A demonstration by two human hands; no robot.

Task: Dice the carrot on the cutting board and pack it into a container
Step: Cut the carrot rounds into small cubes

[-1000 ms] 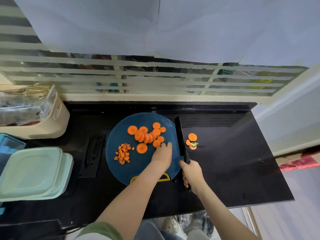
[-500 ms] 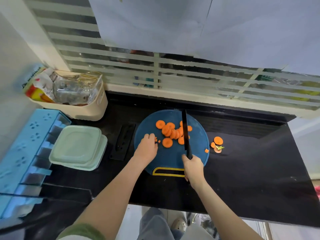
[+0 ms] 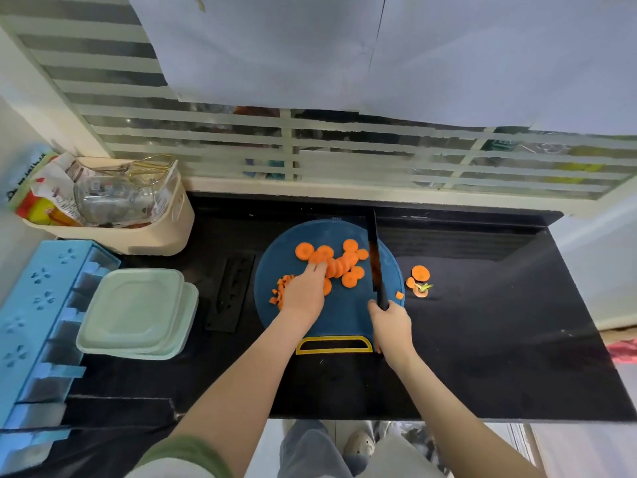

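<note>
Left hand (image 3: pixel 303 300) on slices (image 3: pixel 346 263), right hand (image 3: pixel 393 329) — knife (image 3: pixel 374 257)

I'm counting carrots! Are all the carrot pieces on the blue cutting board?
No, a round carrot slice and the stem end lie on the black counter, right of the cutting board.

We have one view, worn on the head. It looks forward and down, close over the left hand (image 3: pixel 303 294) and right hand (image 3: pixel 393 327) above the worktop (image 3: pixel 482 339).
</note>
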